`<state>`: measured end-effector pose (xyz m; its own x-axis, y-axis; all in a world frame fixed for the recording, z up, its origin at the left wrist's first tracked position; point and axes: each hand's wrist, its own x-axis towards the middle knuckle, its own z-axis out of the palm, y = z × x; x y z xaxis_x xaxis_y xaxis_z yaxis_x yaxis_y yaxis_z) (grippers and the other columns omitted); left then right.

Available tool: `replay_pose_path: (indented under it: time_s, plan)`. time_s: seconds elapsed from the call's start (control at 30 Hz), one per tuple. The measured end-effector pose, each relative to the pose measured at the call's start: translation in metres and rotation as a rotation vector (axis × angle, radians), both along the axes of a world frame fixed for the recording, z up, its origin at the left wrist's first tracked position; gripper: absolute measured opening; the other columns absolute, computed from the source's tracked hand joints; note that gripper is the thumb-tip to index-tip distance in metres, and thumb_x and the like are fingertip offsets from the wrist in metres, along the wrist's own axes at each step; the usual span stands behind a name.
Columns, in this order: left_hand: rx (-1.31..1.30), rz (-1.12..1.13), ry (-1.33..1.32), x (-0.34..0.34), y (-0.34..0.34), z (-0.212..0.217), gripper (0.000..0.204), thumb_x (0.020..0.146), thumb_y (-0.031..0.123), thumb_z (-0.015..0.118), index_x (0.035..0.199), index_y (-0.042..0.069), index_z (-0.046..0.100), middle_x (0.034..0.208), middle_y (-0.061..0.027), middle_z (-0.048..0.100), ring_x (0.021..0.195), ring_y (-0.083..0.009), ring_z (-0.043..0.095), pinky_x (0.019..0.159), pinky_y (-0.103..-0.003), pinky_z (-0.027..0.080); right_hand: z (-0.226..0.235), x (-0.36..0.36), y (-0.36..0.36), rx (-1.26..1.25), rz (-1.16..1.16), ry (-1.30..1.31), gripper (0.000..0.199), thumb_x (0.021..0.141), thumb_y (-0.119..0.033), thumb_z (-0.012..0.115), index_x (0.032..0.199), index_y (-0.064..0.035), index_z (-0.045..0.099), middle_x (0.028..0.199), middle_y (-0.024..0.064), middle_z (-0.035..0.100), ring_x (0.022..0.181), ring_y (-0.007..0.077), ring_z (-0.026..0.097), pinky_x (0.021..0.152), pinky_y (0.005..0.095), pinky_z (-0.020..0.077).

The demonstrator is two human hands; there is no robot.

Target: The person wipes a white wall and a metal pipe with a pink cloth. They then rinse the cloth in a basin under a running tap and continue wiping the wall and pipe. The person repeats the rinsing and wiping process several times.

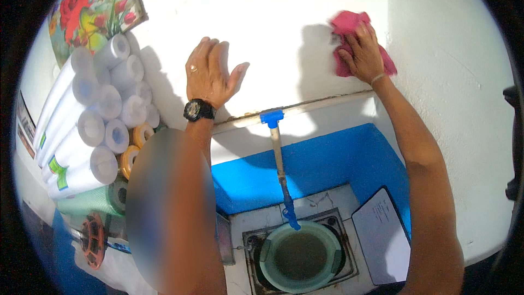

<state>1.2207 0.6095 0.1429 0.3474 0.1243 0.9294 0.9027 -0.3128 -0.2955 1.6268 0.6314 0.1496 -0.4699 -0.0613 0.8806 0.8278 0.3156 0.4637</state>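
My right hand (362,54) presses a crumpled pinkish-red cloth (388,63) against the white wall (273,49), near the corner. Its fingers bend over the cloth, which sticks out above and beside them. Farther left, my left hand (209,74) rests on the same wall with its fingers out and the thumb apart. Nothing is in it. A black watch (198,110) is on the left wrist, and a thin bracelet (377,78) circles the right one.
Below the hands, a pipe with a blue tap (290,216) comes down over a pale green basin (267,270) of murky water in a sink (349,259). A white board (382,240) leans at the right. White rolls (90,131) are stacked at the left, under a flower picture (98,8).
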Motion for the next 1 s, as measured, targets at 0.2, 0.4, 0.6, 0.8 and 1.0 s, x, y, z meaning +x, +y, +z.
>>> replay_pose_path:
  time_s: [0.2,0.4,0.6,0.8,1.0]
  plan:
    - [0.092,0.001,0.003,0.001,-0.002,-0.001,0.06,0.094,0.056,0.066,0.128,0.006,0.065,0.133,-0.0173,0.058,0.133,-0.0373,0.051,0.11,-0.054,0.041,-0.054,-0.116,0.014,-0.22,0.148,-0.218,0.041,0.098,-0.035,0.061,0.131,-0.0113,0.065,0.136,0.0111,0.062,0.136,0.0312,0.051,0.118,0.0473,0.0367]
    - [0.101,-0.032,0.032,0.001,-0.002,0.004,0.054,0.095,0.045,0.066,0.128,0.003,0.064,0.128,-0.0231,0.061,0.127,-0.0422,0.056,0.106,-0.057,0.046,-0.081,-0.151,-0.034,-0.494,0.379,-0.167,0.038,0.1,-0.038,0.061,0.125,-0.0111,0.07,0.116,0.0092,0.071,0.118,0.0269,0.062,0.101,0.0459,0.0429]
    - [0.128,-0.005,0.039,0.0,0.004,0.002,0.058,0.097,0.054,0.06,0.128,0.005,0.065,0.13,-0.0228,0.061,0.13,-0.0407,0.055,0.107,-0.057,0.045,-0.102,-0.029,-0.048,-0.791,0.075,-0.021,0.021,0.089,-0.029,0.069,0.087,-0.0093,0.075,0.085,0.0117,0.072,0.076,0.0355,0.069,0.067,0.0514,0.0534]
    - [0.107,0.039,0.016,0.001,0.005,-0.001,0.061,0.093,0.054,0.064,0.131,0.006,0.064,0.135,-0.0216,0.059,0.133,-0.04,0.053,0.11,-0.057,0.043,-0.115,-0.031,-0.037,-0.365,-0.17,0.504,0.02,0.089,-0.03,0.067,0.081,-0.0136,0.076,0.074,0.0127,0.069,0.073,0.0345,0.068,0.067,0.0506,0.0508]
    - [0.122,0.033,0.024,0.003,0.0,0.001,0.058,0.09,0.046,0.071,0.13,0.004,0.064,0.134,-0.0227,0.059,0.133,-0.0411,0.053,0.11,-0.056,0.044,-0.151,-0.176,-0.047,-0.45,0.226,0.384,0.025,0.09,-0.028,0.066,0.106,-0.0098,0.066,0.115,0.0103,0.06,0.11,0.0302,0.053,0.095,0.0527,0.0347]
